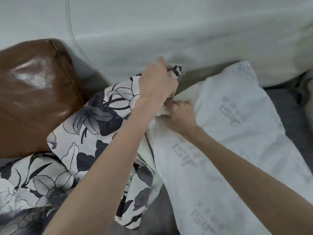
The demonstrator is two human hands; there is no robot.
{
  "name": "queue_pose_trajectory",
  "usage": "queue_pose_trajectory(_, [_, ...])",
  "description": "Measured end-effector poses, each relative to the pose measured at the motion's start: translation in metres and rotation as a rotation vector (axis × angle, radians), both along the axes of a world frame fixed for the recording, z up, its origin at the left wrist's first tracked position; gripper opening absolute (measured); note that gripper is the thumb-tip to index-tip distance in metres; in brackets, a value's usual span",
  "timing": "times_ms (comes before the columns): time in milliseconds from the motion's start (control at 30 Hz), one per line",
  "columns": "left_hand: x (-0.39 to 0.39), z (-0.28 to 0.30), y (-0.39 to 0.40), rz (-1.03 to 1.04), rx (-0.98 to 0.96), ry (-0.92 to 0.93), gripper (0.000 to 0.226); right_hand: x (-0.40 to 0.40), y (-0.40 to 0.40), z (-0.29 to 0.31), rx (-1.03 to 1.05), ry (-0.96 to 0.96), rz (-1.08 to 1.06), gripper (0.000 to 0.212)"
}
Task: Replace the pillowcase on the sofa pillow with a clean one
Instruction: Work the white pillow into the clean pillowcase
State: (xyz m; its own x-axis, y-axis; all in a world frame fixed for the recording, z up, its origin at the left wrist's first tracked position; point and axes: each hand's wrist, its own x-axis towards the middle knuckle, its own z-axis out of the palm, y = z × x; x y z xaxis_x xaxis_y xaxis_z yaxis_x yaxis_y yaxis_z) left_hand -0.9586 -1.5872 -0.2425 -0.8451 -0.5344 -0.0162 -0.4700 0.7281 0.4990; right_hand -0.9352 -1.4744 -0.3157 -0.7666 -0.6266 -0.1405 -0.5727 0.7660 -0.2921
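Note:
A white pillow insert [237, 126] printed with grey lettering lies on the sofa seat at the right. A floral black-and-white pillowcase [94, 126] is bunched to its left, its far corner raised. My left hand [157, 82] grips that raised corner of the pillowcase near the sofa back. Just below it, my right hand [179, 114] pinches the near corner of the white insert where it meets the pillowcase opening. Both forearms cross the lower middle of the view.
A brown leather cushion [33, 92] sits at the left against the sofa back [169, 31], which is pale grey. A second floral fabric piece [30, 184] lies at the lower left. The dark grey seat [160, 212] shows between the fabrics.

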Motion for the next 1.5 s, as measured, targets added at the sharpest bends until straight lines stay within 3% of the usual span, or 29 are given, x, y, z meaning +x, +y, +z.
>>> queue_pose_trajectory(67, [0.003,-0.013,0.010,-0.178,-0.086,-0.071,0.035,-0.015,-0.024,-0.031,0.039,-0.051,-0.165,0.034])
queue_pose_trajectory(133, [0.021,-0.034,0.006,-0.221,-0.031,-0.067,0.045,-0.017,-0.035,-0.056,0.104,-0.054,-0.158,0.042])
queue_pose_trajectory(200, [0.051,-0.054,-0.006,-0.073,0.030,0.013,0.054,-0.001,-0.033,-0.062,0.086,0.031,-0.026,0.053])
queue_pose_trajectory(300, [0.106,-0.087,-0.012,0.313,0.177,0.025,0.070,0.055,-0.004,-0.051,-0.263,0.036,0.055,0.055])
queue_pose_trajectory(400, [0.146,-0.115,0.005,0.614,0.540,-0.114,0.065,0.137,0.035,-0.048,-0.331,-0.405,0.016,0.057])
queue_pose_trajectory(467, [0.157,-0.127,0.013,0.665,0.555,-0.143,0.059,0.169,0.048,-0.060,-0.198,-0.707,-0.051,0.063])
queue_pose_trajectory(500, [0.158,-0.131,0.012,0.685,0.547,-0.104,0.057,0.174,0.047,-0.068,-0.169,-0.772,-0.096,0.066])
queue_pose_trajectory(567, [0.151,-0.135,0.002,0.759,0.626,0.008,0.054,0.169,0.034,-0.079,-0.236,-0.782,-0.268,0.072])
queue_pose_trajectory(633, [0.144,-0.142,-0.010,0.817,0.694,0.006,0.058,0.160,0.012,-0.091,-0.310,-0.677,-0.423,0.078])
queue_pose_trajectory(733, [0.148,-0.146,-0.016,0.761,0.834,-0.098,0.045,0.161,-0.011,-0.107,-0.198,-0.638,-0.362,0.071])
queue_pose_trajectory(800, [0.156,-0.134,-0.002,0.503,0.729,-0.168,0.025,0.167,-0.005,-0.115,-0.059,-0.663,-0.372,0.056])
queue_pose_trajectory(900, [0.168,-0.106,0.032,0.121,0.472,-0.136,0.028,0.176,0.021,-0.108,-0.048,-0.767,-0.531,0.026])
queue_pose_trajectory(1000, [0.175,-0.096,0.055,-0.043,0.333,-0.091,0.033,0.186,0.033,-0.096,-0.117,-0.837,-0.555,0.016])
queue_pose_trajectory(1033, [0.177,-0.097,0.058,-0.042,0.354,-0.079,0.033,0.188,0.035,-0.092,-0.165,-0.895,-0.602,0.012])
queue_pose_trajectory(1100, [0.183,-0.101,0.064,0.054,0.455,-0.003,0.034,0.196,0.040,-0.078,-0.351,-1.208,-0.796,0.013])
queue_pose_trajectory(1167, [0.192,-0.105,0.073,0.186,0.445,0.082,0.055,0.204,0.055,-0.063,-0.570,-1.505,-0.905,0.029])
queue_pose_trajectory(1233, [0.210,-0.112,0.090,0.281,0.366,0.051,0.076,0.209,0.074,-0.057,-0.641,-1.571,-0.869,0.035])
queue_pose_trajectory(1300, [0.237,-0.119,0.110,0.382,0.360,-0.062,0.082,0.209,0.096,-0.051,-0.497,-1.498,-0.778,0.034])
queue_pose_trajectory(1400, [0.272,-0.120,0.133,0.465,0.517,-0.204,0.062,0.199,0.128,-0.044,-0.417,-1.426,-0.649,0.022])
queue_pose_trajectory(1500, [0.287,-0.104,0.151,0.423,0.367,-0.083,0.024,0.195,0.156,-0.037,-0.414,-1.487,-0.546,0.009])
